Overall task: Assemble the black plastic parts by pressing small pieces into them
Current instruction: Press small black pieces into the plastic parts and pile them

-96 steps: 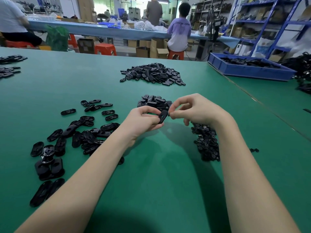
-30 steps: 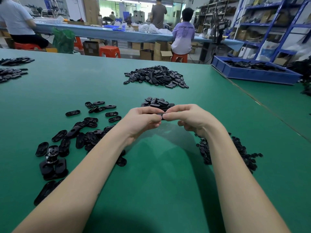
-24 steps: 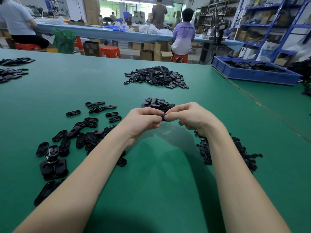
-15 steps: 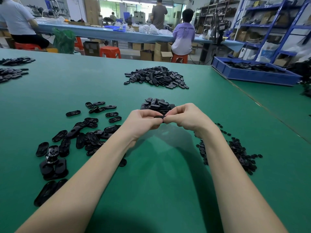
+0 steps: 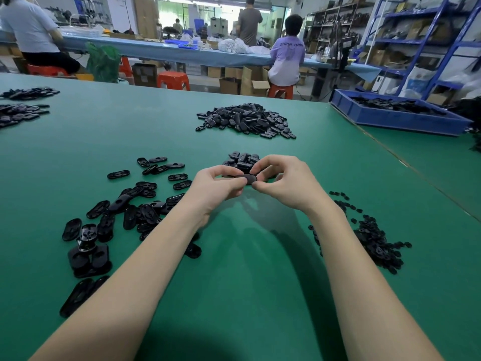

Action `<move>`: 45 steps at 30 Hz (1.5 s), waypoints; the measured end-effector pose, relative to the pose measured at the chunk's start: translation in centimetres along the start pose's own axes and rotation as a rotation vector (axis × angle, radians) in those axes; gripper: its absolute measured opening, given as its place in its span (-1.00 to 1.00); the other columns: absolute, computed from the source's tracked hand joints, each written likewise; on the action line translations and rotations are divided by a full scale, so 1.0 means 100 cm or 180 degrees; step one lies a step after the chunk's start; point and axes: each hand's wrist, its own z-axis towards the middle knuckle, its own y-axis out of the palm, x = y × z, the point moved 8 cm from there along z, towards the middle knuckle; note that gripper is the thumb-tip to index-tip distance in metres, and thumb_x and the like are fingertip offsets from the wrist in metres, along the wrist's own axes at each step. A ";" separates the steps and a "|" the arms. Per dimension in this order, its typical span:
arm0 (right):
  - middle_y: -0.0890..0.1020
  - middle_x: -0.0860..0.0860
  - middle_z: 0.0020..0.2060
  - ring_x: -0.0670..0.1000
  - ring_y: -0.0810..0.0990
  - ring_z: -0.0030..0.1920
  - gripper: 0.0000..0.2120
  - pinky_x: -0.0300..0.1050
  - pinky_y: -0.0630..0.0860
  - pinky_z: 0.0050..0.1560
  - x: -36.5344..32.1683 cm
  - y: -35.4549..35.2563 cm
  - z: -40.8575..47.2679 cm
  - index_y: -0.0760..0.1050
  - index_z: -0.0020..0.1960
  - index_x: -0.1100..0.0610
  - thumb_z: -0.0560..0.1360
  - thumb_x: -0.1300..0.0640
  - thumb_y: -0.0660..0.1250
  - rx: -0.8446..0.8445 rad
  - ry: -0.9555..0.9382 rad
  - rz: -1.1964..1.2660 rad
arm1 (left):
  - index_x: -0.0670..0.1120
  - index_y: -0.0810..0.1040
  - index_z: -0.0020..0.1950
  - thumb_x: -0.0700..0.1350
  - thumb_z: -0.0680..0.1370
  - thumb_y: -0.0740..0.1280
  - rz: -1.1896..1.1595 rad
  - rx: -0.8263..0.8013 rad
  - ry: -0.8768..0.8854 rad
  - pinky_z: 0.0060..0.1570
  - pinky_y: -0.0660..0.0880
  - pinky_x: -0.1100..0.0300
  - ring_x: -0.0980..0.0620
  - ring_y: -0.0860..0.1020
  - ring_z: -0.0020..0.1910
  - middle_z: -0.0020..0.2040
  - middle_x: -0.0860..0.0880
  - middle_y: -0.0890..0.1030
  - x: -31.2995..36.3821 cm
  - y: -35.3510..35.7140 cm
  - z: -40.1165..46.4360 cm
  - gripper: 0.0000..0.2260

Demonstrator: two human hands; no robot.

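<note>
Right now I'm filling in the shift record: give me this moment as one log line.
stage: pressing | left hand: holds black oval part | right hand: pinches same part | held above green table

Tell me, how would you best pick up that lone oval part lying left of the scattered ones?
Pinch the lone oval part across its narrow width, from above. It lies flat on the green mat, apart from its neighbours, so fingers fit along both long edges.
</note>
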 end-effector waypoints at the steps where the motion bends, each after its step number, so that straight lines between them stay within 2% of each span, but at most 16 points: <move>1: 0.67 -0.19 -0.33 -0.27 0.49 -0.45 -0.85 -0.44 0.36 -0.39 -0.001 0.000 0.002 0.66 -0.06 -0.08 0.45 0.14 0.53 0.0062 -0.0031 -0.0161 | -0.17 0.65 0.00 -0.33 0.50 0.45 -0.0052 0.0011 -0.0003 -0.05 0.63 0.29 0.02 0.61 -0.25 -0.22 -0.09 0.64 0.000 -0.001 0.000 -0.89; 5: 0.68 -0.26 -0.30 -0.27 0.56 -0.29 -0.92 -0.21 0.44 -0.26 0.009 -0.003 0.012 0.63 -0.11 -0.15 0.44 -0.02 0.52 0.0250 0.0235 -0.0594 | -0.13 0.62 0.04 -0.27 0.54 0.43 -0.0173 0.0199 0.0016 -0.07 0.63 0.26 -0.02 0.60 -0.17 -0.12 -0.13 0.62 0.002 -0.011 0.006 -0.90; 7: 0.66 -0.27 -0.28 -0.26 0.57 -0.18 -0.93 -0.22 0.41 -0.25 0.015 -0.008 0.020 0.61 -0.14 -0.16 0.44 -0.06 0.49 0.0444 0.0434 -0.0799 | -0.12 0.61 0.03 -0.24 0.56 0.42 -0.0214 0.0272 0.0021 -0.08 0.63 0.26 -0.01 0.60 -0.15 -0.10 -0.12 0.62 0.003 -0.017 0.008 -0.92; 11: 0.70 -0.19 -0.16 -0.07 0.66 -0.02 -0.94 -0.14 0.58 -0.03 0.019 -0.006 0.052 0.64 -0.13 -0.09 0.45 -0.03 0.50 0.0476 0.0781 -0.0760 | -0.11 0.62 0.01 -0.21 0.57 0.41 -0.0230 0.0219 -0.0064 -0.15 0.62 0.29 -0.01 0.59 -0.14 -0.04 -0.11 0.63 0.005 -0.024 0.011 -0.96; 16: 0.72 -0.06 -0.05 0.02 0.66 -0.02 -0.91 -0.18 0.45 -0.14 0.024 0.000 0.080 0.67 -0.07 -0.06 0.46 -0.04 0.50 0.0546 0.1128 -0.0979 | -0.08 0.62 -0.01 -0.18 0.59 0.39 -0.0080 0.0119 -0.0107 -0.24 0.59 0.32 0.02 0.59 -0.18 0.05 -0.11 0.65 0.004 -0.027 0.011 -0.98; 22: 0.69 -0.08 -0.03 0.02 0.60 -0.03 -0.86 -0.17 0.39 -0.24 0.024 0.002 0.064 0.63 0.01 -0.10 0.47 -0.04 0.47 0.0614 0.1089 -0.1049 | -0.06 0.61 -0.02 -0.14 0.60 0.38 0.0042 0.0118 -0.0146 -0.24 0.58 0.30 0.03 0.59 -0.18 0.03 -0.09 0.68 0.004 -0.031 0.013 -0.97; 25: 0.69 -0.14 -0.11 -0.02 0.64 -0.03 -0.95 -0.17 0.47 -0.22 0.020 0.008 0.046 0.62 -0.09 -0.11 0.46 -0.04 0.45 0.0462 0.0935 -0.0779 | -0.08 0.61 0.01 -0.13 0.60 0.38 0.0076 0.0092 -0.0140 -0.28 0.57 0.31 0.03 0.59 -0.20 -0.02 -0.07 0.68 0.009 -0.034 0.013 -0.96; 28: 0.68 -0.18 -0.21 -0.08 0.65 -0.06 -0.96 -0.10 0.60 -0.02 0.014 0.029 0.029 0.67 -0.14 -0.09 0.44 -0.03 0.46 0.0128 0.0722 -0.0568 | -0.07 0.62 0.00 -0.12 0.60 0.38 0.0087 0.0109 -0.0117 -0.32 0.56 0.32 0.06 0.60 -0.23 -0.07 -0.01 0.69 0.015 -0.041 0.012 -0.95; 32: 0.71 -0.14 -0.23 -0.08 0.66 -0.09 -0.95 -0.04 0.63 0.07 0.009 0.063 0.015 0.68 -0.15 -0.08 0.44 -0.02 0.44 -0.0385 0.0604 -0.0593 | -0.06 0.62 0.02 -0.09 0.61 0.36 0.0175 0.0185 -0.0075 -0.31 0.54 0.33 0.08 0.60 -0.23 -0.06 0.01 0.70 0.021 -0.056 0.011 -0.93; 35: 0.70 -0.14 -0.24 -0.07 0.66 -0.07 -0.94 -0.03 0.61 0.11 0.004 0.077 0.013 0.66 -0.17 -0.08 0.46 -0.03 0.44 -0.0525 0.0515 -0.0658 | -0.06 0.62 0.01 -0.10 0.60 0.36 0.0310 0.0266 -0.0012 -0.35 0.51 0.34 0.11 0.59 -0.26 -0.06 0.01 0.69 0.025 -0.066 0.012 -0.94; 38: 0.68 -0.17 -0.25 -0.08 0.65 -0.09 -0.92 -0.04 0.62 0.08 -0.001 0.084 0.011 0.66 -0.19 -0.09 0.46 -0.05 0.44 -0.0564 0.0404 -0.0659 | -0.01 0.63 -0.04 -0.10 0.57 0.38 0.1101 0.0453 0.0229 -0.27 0.52 0.30 0.09 0.58 -0.23 -0.07 0.02 0.69 0.032 -0.081 0.012 -0.96; 41: 0.68 -0.18 -0.24 -0.09 0.65 -0.08 -0.91 -0.05 0.61 0.07 -0.004 0.087 0.010 0.65 -0.20 -0.10 0.46 -0.05 0.44 -0.0567 0.0322 -0.0641 | 0.07 0.63 -0.13 -0.10 0.50 0.39 0.2675 0.0510 0.0446 -0.10 0.47 0.25 0.09 0.60 -0.12 -0.12 0.08 0.67 0.041 -0.092 0.010 -0.93; 43: 0.68 -0.18 -0.25 -0.10 0.64 -0.09 -0.92 -0.06 0.61 0.05 -0.004 0.087 0.011 0.65 -0.21 -0.10 0.45 -0.05 0.44 -0.0548 0.0296 -0.0620 | 0.09 0.64 -0.15 -0.09 0.47 0.41 0.3258 0.0404 0.0259 -0.06 0.53 0.22 0.08 0.63 -0.08 -0.10 0.09 0.67 0.037 -0.096 0.010 -0.94; 45: 0.68 -0.19 -0.25 -0.12 0.64 -0.10 -0.92 -0.09 0.60 0.04 -0.005 0.087 0.012 0.65 -0.20 -0.10 0.45 -0.05 0.44 -0.0558 0.0275 -0.0614 | 0.09 0.65 -0.16 -0.07 0.43 0.46 0.3480 0.0233 0.0018 -0.05 0.58 0.18 0.06 0.65 -0.08 -0.08 0.09 0.68 0.030 -0.097 0.010 -0.95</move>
